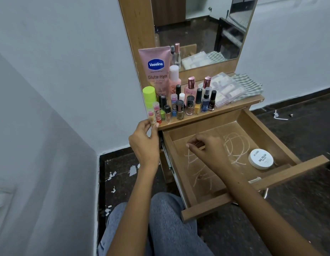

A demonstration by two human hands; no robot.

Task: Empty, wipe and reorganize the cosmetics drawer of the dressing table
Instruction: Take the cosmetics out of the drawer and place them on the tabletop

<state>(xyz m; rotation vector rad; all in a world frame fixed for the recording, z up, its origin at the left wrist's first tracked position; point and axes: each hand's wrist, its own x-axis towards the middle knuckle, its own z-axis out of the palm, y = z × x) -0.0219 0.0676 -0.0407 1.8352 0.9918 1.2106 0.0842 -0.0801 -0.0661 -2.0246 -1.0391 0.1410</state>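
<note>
The wooden drawer (271,130) of the dressing table is pulled out. White scribble marks (234,146) cover its floor, and a white round jar (261,158) labelled nail polish lies at its front right. My left hand (144,143) pinches a small clear lip balm tube (152,118) at the left end of the shelf (234,109). My right hand (206,150) hovers over the drawer's middle with its fingers loosely curled, and I see nothing in it.
On the shelf stand a pink Vaseline tube (156,71), several nail polish and perfume bottles (190,106), a clear plastic case (227,89) and a checked cloth (249,85). A mirror (197,24) rises behind. Paper scraps litter the dark floor (123,172). My knee (169,218) is under the drawer front.
</note>
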